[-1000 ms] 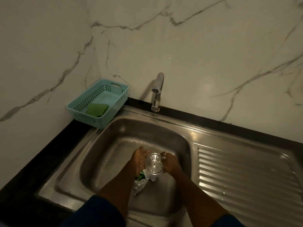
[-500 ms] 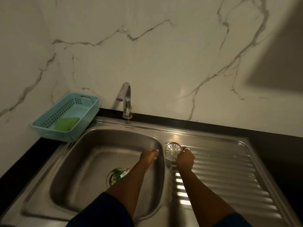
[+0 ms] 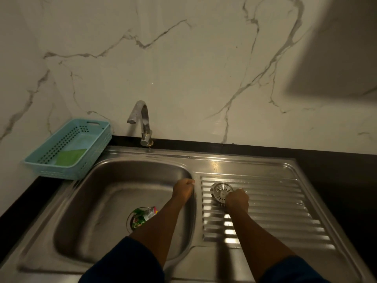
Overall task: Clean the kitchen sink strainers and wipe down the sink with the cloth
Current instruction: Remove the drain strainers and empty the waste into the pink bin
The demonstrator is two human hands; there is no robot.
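Strainer [image 3: 221, 190] sits on the ribbed drainboard [image 3: 275, 201], just right of the sink basin [image 3: 106, 201]. Right hand [image 3: 237, 201]: fingers curled over the strainer's near edge, grasping it. Left hand [image 3: 183, 189]: clenched in a loose fist at the basin's right rim. Drain opening [image 3: 129, 220] in the basin floor holds green wrapper litter [image 3: 142, 216]. Teal basket [image 3: 61, 173] with green pad [image 3: 70, 157] stands at the basin's back-left corner. Tap [image 3: 143, 123] is behind the basin.

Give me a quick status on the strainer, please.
Right hand grips strainer on drainboard. Left hand curled at basin rim, grip unclear. Wrapper litter sits in drain.
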